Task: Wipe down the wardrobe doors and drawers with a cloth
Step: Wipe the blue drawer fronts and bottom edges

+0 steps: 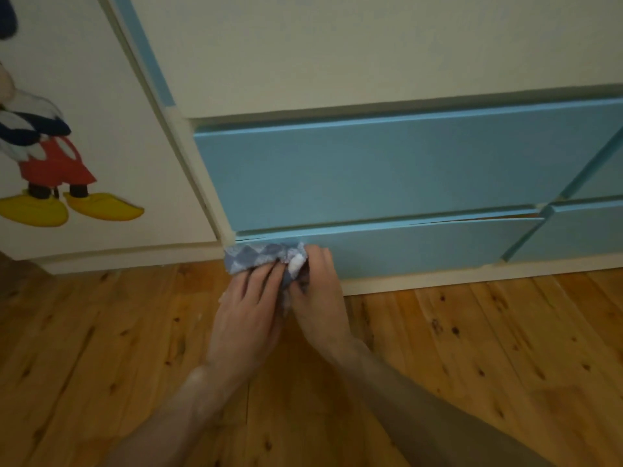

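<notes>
A blue and white checked cloth (256, 258) is bunched against the left end of the lowest blue drawer (421, 246) of the wardrobe. My left hand (247, 315) lies over the cloth with its fingers pressing it onto the drawer front. My right hand (318, 298) grips the cloth's right side, fingers curled into the folds. Above it is a taller blue drawer (371, 170), and over that a cream door (337, 45) with a blue strip on its left edge. Both hands touch each other, low by the floor.
A cream door (111, 112) with a cartoon sticker (43, 156) stands at the left. More blue drawers (580, 230) sit at the right. A cream plinth (472, 274) runs under the drawers. Knotty wooden floorboards (101, 348) fill the foreground.
</notes>
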